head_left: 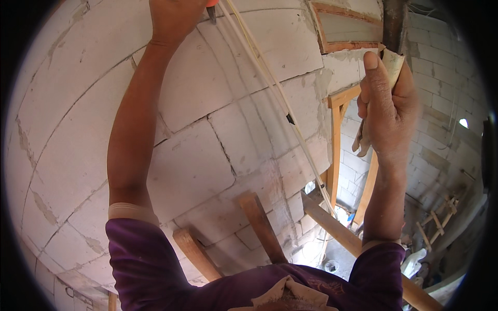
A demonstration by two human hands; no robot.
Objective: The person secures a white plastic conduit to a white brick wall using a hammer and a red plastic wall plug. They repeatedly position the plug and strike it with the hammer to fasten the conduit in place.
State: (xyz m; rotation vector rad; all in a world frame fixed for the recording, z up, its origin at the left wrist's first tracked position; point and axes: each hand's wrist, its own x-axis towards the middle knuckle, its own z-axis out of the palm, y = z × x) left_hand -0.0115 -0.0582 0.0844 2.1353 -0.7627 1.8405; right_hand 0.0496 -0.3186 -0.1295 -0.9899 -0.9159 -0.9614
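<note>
At the top edge, my left hand (177, 19) is raised against the block wall (197, 155) and partly cut off by the frame. Beside its fingers shows an orange thing with a dark pointed tip (211, 14); most of it is out of view. Up on the right, my right hand (391, 106) is closed round a pale, worn piece with ragged edges (393, 68), its thumb upright. Curled ends of something similar poke out below the fingers. A dark brown upright shaft (395, 23) rises just behind that hand; whether the two touch, I cannot tell.
Pale cables (270, 78) run diagonally down the wall, bound with black tape. Two wooden timbers (262, 228) jut out near my chest. A round pole (332, 223) slants below my right arm. Beyond stand a wooden frame (336, 140) and a small wooden ladder-like piece (438, 223).
</note>
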